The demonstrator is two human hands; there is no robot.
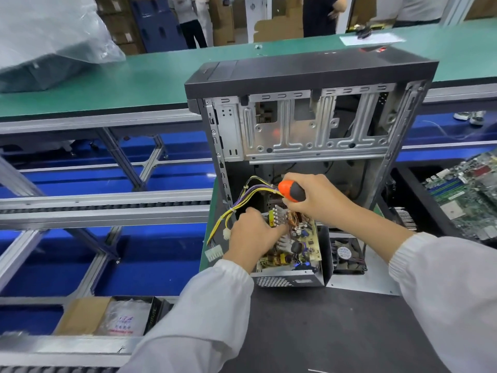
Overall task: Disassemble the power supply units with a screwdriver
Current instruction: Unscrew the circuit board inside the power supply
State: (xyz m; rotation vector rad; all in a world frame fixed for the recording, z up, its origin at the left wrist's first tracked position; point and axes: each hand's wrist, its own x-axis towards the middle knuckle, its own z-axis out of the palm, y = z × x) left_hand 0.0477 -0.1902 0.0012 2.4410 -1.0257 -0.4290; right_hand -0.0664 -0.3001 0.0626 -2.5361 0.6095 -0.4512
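Orange-and-black screwdriver handle (291, 191), yellow and purple wires (243, 196), green bench top (134, 76).

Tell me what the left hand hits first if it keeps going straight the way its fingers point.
Probably the copper coil on the circuit board; the left hand points right across the open power supply, though depth is hard to judge.

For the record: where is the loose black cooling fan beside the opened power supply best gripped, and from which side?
Grip the black cooling fan by its square frame's outer edges, coming from above. It appears to lie flat with the hub label up, and the metal power supply housing stands close on its left.
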